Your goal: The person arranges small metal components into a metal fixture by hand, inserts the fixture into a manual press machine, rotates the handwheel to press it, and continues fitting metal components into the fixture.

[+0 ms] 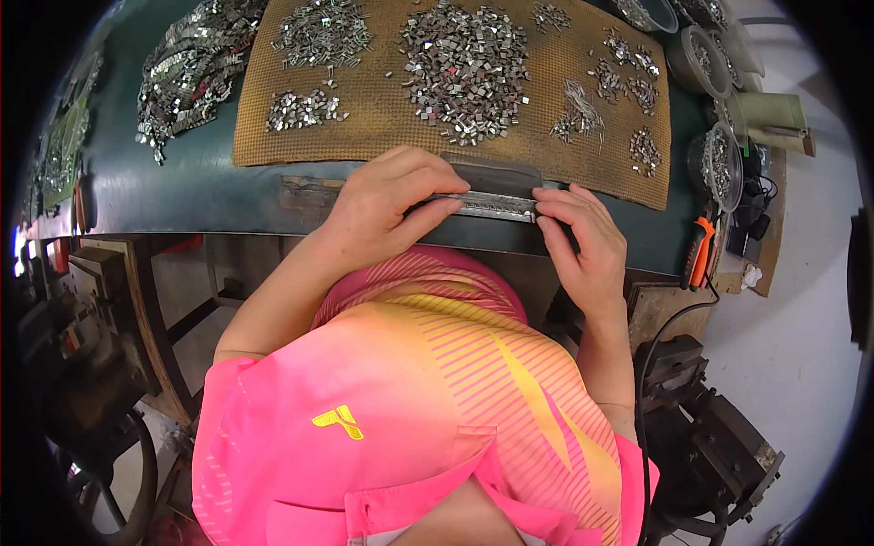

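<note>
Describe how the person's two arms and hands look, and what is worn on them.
Both forearms are bare, and the left hand and right hand have no gloves. No ring, watch or bracelet shows. Short sleeves of a bright pink shirt with yellow and orange striped panels and a small yellow emblem cover only the upper arms.

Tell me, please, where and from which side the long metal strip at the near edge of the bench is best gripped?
Probably by its two ends, from above and the near side. The metal strip is long, thin and lies flat along the bench edge, so its middle offers little to pinch. The left hand covers one end and the right hand the other, fingers curled over it.
</note>
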Demonstrator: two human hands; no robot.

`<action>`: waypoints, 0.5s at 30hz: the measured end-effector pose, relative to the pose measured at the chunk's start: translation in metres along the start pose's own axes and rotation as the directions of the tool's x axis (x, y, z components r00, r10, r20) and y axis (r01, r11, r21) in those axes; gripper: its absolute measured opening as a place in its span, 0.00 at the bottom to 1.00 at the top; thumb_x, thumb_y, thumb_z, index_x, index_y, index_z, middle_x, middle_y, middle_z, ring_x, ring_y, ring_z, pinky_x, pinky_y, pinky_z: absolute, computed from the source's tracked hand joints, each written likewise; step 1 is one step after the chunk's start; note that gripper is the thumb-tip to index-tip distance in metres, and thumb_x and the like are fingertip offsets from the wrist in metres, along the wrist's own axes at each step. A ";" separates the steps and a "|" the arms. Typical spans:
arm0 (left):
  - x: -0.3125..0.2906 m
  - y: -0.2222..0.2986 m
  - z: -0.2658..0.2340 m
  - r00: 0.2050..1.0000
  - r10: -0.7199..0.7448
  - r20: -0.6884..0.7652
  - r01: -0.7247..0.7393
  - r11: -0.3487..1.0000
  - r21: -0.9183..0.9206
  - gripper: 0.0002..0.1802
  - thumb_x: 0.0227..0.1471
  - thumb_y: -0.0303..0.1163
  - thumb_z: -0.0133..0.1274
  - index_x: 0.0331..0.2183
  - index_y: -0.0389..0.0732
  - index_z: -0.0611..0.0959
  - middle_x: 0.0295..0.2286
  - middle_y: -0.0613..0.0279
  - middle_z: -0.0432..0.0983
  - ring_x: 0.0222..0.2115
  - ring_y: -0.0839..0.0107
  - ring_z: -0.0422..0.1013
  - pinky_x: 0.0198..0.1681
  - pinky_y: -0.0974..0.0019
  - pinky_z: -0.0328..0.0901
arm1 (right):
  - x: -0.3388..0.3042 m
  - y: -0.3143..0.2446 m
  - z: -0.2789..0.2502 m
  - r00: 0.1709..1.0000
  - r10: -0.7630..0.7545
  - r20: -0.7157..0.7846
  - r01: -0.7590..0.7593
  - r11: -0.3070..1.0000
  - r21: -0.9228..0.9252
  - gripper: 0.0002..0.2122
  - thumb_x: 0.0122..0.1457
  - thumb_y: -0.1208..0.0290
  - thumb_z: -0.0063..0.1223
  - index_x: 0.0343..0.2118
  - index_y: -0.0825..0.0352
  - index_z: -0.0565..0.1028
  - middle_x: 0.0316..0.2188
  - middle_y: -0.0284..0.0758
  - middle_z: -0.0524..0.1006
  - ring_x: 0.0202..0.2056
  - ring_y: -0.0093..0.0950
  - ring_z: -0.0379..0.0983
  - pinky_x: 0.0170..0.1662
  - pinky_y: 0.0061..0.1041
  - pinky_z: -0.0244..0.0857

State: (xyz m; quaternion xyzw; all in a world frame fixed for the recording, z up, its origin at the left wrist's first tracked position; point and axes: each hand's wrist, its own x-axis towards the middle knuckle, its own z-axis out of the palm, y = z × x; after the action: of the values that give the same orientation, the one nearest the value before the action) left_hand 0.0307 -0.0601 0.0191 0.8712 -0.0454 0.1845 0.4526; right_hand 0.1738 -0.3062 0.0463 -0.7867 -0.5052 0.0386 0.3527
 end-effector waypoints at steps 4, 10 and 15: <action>-0.001 0.001 0.000 1.000 -0.005 -0.001 0.005 1.000 0.007 0.12 0.51 0.22 0.65 0.40 0.37 0.86 0.38 0.59 0.82 0.41 0.60 0.78 0.44 0.60 0.71 | 0.002 -0.003 -0.001 1.000 -0.026 0.000 0.026 0.999 -0.041 0.08 0.56 0.77 0.66 0.39 0.67 0.81 0.43 0.36 0.85 0.46 0.36 0.82 0.57 0.43 0.71; -0.002 0.001 -0.001 1.000 -0.020 0.007 0.020 1.000 -0.001 0.12 0.51 0.22 0.65 0.40 0.37 0.86 0.38 0.59 0.82 0.41 0.60 0.78 0.43 0.60 0.71 | 0.003 -0.005 0.000 0.999 -0.055 -0.003 0.054 0.994 -0.096 0.09 0.55 0.78 0.66 0.39 0.66 0.81 0.43 0.36 0.85 0.45 0.35 0.83 0.57 0.42 0.71; -0.002 0.001 -0.001 1.000 -0.013 0.002 0.013 1.000 -0.002 0.12 0.51 0.22 0.65 0.40 0.37 0.86 0.38 0.58 0.82 0.40 0.59 0.78 0.43 0.60 0.72 | 0.002 -0.002 0.001 0.995 -0.095 -0.005 0.094 0.989 -0.117 0.09 0.55 0.78 0.66 0.39 0.66 0.81 0.43 0.36 0.85 0.45 0.35 0.83 0.55 0.40 0.73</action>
State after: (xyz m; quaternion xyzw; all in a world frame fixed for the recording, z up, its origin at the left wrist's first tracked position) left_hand 0.0286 -0.0604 0.0196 0.8712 -0.0402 0.1807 0.4546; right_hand 0.1727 -0.3036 0.0472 -0.7813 -0.5415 -0.0122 0.3102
